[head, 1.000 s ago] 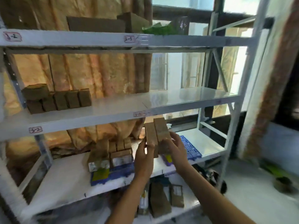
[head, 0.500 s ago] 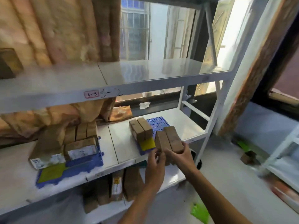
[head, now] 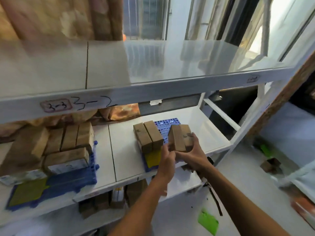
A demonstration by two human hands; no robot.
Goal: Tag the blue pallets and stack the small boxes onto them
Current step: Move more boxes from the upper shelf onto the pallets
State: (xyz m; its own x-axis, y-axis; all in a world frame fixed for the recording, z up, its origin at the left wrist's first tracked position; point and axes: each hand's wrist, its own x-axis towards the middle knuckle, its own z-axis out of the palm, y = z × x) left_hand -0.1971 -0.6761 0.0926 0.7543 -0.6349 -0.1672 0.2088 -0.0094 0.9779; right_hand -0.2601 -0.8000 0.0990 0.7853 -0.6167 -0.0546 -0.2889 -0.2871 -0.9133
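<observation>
Two small brown boxes (head: 180,138), held side by side, hang just over the right half of a blue pallet (head: 167,122) on the lower shelf. My right hand (head: 191,155) grips them from the near right side; my left hand (head: 167,160) holds their near left corner. Two more small boxes (head: 148,137) stand on the pallet's left half, with a yellow tag (head: 153,158) on its near edge. Further left, a second blue pallet (head: 71,180) with a yellow tag (head: 28,191) carries several boxes (head: 68,145).
A white shelf board (head: 170,63) with the label 3-3 (head: 56,106) juts out above the pallets. A white upright post (head: 252,123) stands to the right. More boxes (head: 102,201) sit on the shelf below. A green scrap (head: 208,222) and a brown box (head: 271,165) lie on the floor.
The view dropped and closed in on the lower shelf. Both hands carried the two boxes down and forward, from in front of the shelf edge to over the right pallet.
</observation>
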